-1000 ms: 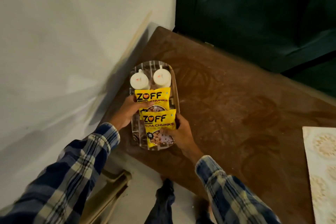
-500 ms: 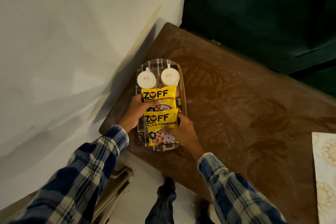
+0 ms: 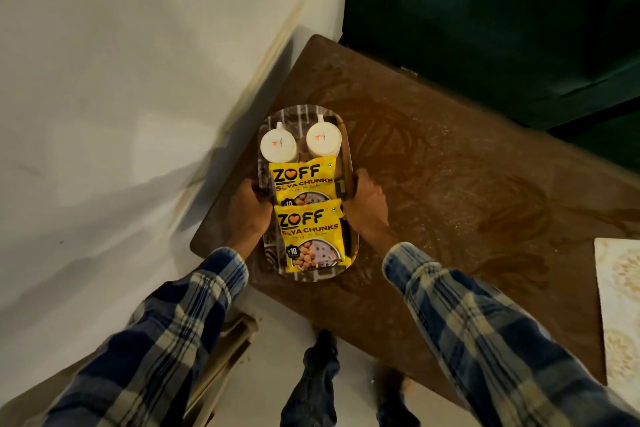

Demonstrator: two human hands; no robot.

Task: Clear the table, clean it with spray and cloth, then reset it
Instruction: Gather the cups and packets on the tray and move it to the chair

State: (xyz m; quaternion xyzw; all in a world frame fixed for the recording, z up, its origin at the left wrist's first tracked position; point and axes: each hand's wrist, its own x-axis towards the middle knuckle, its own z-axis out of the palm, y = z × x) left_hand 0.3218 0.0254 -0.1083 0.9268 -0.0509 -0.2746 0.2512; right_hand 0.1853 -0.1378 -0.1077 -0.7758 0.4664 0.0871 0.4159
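Observation:
An oval patterned tray (image 3: pixel 298 118) sits near the left corner of the brown wooden table (image 3: pixel 450 204). On it stand two white cups (image 3: pixel 278 147) (image 3: pixel 324 139) at the far end, and two yellow ZOFF soya chunk packets (image 3: pixel 302 181) (image 3: pixel 311 239) lie overlapping in front of them. My left hand (image 3: pixel 250 208) grips the tray's left rim. My right hand (image 3: pixel 367 204) grips the tray's right rim, fingers curled over its edge. The tray's middle is hidden under the packets.
The tabletop shows wet wipe streaks (image 3: pixel 391 135). A cream patterned placemat (image 3: pixel 620 295) lies at the table's right edge. A white wall (image 3: pixel 121 97) runs along the left, a dark green curtain (image 3: pixel 502 17) behind. A beige chair (image 3: pixel 221 354) stands below the table corner.
Both hands left the packets and moved outward to the tray's two side rims. The packets now lie untouched on the tray.

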